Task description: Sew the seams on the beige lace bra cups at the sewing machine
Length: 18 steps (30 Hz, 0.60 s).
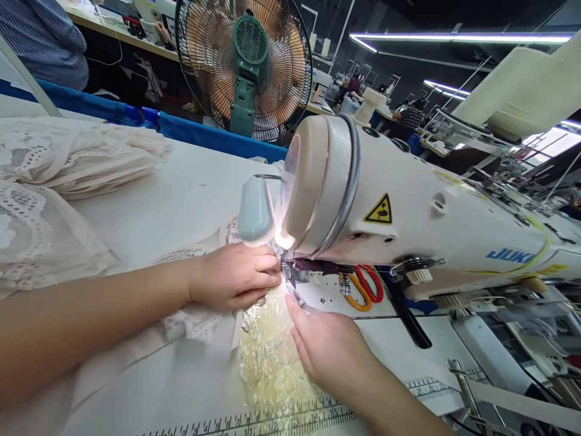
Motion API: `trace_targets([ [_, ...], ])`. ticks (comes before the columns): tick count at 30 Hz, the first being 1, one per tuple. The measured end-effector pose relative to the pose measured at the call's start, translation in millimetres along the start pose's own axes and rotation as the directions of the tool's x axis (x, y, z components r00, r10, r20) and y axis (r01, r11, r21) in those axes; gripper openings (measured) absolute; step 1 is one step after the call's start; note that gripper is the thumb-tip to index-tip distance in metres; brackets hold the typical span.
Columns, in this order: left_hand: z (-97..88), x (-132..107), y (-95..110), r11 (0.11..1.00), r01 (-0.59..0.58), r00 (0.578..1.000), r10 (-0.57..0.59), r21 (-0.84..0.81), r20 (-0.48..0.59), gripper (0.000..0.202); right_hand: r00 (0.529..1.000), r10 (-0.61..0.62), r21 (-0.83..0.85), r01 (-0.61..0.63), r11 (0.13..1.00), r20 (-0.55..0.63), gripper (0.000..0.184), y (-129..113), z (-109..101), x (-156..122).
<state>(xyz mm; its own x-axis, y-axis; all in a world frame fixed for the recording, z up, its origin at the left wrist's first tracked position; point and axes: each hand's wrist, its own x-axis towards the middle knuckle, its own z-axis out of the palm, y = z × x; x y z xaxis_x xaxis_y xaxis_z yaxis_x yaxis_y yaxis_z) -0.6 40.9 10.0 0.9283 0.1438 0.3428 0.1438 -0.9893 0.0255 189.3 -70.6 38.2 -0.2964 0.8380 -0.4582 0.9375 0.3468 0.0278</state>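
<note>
My left hand [233, 275] rests on pale lace fabric [190, 315] just left of the needle area of a white sewing machine [408, 212], fingers curled together and pressing the cloth. My right hand [324, 345] lies in front of the presser foot [290, 278], fingers extended toward it, over a crinkly clear bag of small yellowish pieces [267, 351]. Whether the right fingers pinch anything is hidden.
Folded lace pieces [68, 157] are piled at the left on the white table [181, 200]. Red- and orange-handled scissors [363, 287] lie behind the needle under the machine arm. A standing fan [245, 60] is beyond the table. A ruler strip [272, 418] runs along the near edge. Another person [45, 36] stands at the far left.
</note>
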Motion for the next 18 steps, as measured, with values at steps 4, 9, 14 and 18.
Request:
trace_targets([
  [4,2.7,-3,-6,0.998,0.039,0.999,-0.039,0.044,-0.012,0.033,1.000,-0.009,-0.021,0.009,1.000,-0.012,0.059,1,3,0],
  [9,7.0,-4,-11,0.992,0.102,0.995,-0.103,0.073,0.010,0.032,0.999,-0.023,-0.003,0.023,1.000,-0.045,0.058,1,6,0],
  [14,-1.7,-2,-6,0.979,0.147,0.988,-0.152,0.144,0.028,0.029,0.997,-0.012,0.008,0.012,1.000,-0.074,0.059,1,8,-2],
  [18,-23.4,-5,7,0.986,0.154,0.980,-0.160,0.058,0.120,0.030,0.985,-0.031,0.061,0.042,0.997,-0.168,0.053,2,17,-12],
])
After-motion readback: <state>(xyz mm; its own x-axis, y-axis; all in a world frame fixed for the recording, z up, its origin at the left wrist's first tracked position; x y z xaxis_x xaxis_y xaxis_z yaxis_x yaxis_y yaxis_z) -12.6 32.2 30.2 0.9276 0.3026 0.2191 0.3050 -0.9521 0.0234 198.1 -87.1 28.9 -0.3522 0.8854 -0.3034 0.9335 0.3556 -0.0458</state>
